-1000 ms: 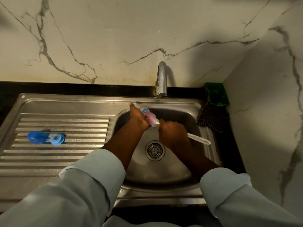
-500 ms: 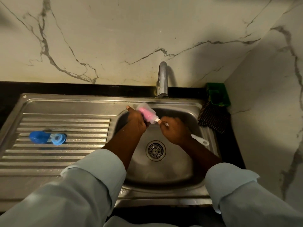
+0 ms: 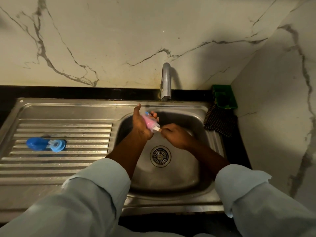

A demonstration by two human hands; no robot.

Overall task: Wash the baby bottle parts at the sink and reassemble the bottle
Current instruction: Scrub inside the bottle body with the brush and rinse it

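- The left hand is holding the baby bottle over the back of the sink basin, its fingers curling round the far side of the bottle and the thumb sticking up toward the tap.
- The bottle is lying tilted, its mouth pointing down and to the right, its base up toward the tap; it is showing pink through its clear wall.
- A small blue and red print is sitting near the bottle's base, but it is too blurred to read as any brand or wording.
- The right hand is closing round the handle of a bottle brush, whose white neck is showing just at the bottle's mouth; the brush head is inside the bottle and the rest of the handle is hidden behind the hand.
- Both hands are hovering above the drain strainer, with pale sleeves rolled back from the wrists.
- The blue cap and the lighter blue nipple ring are lying touching each other on the ribbed drainboard, well apart from the hands, on the left.
- A green container is standing in the right corner behind the sink, with a dark dotted cloth lying just in front of it on the black counter.
- No writing is legible on the container, the tap or the sink.
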